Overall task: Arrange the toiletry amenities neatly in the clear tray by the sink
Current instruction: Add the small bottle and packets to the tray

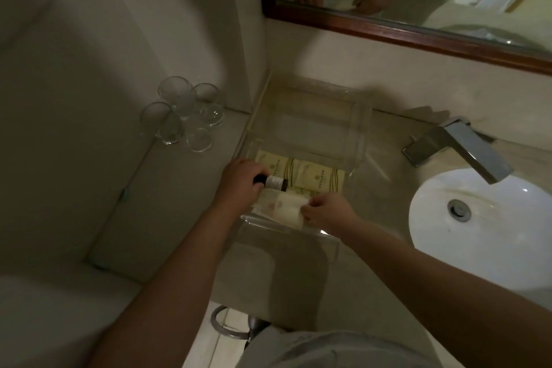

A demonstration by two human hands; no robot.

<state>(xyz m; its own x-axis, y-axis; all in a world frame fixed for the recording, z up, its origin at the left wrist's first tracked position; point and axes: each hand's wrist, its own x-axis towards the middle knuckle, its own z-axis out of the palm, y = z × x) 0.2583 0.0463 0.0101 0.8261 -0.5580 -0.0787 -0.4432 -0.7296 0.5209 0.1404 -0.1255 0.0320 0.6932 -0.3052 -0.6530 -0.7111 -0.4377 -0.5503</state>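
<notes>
A clear plastic tray (363, 125) lies on the counter left of the sink. Pale yellow amenity packets (313, 173) lie flat side by side in its near half. My left hand (242, 181) grips a small dark bottle with a white label (274, 182), held on its side over the packets. My right hand (324, 212) pinches the edge of a cream-coloured wrapped packet (286, 207) at the tray's near end. The far half of the tray holds nothing I can make out.
Several clear drinking glasses (182, 116) stand upside down at the counter's left corner. A chrome faucet (460, 146) reaches over the white sink basin (478, 218) on the right. A wood-framed mirror (388, 27) hangs behind. A wall closes the left side.
</notes>
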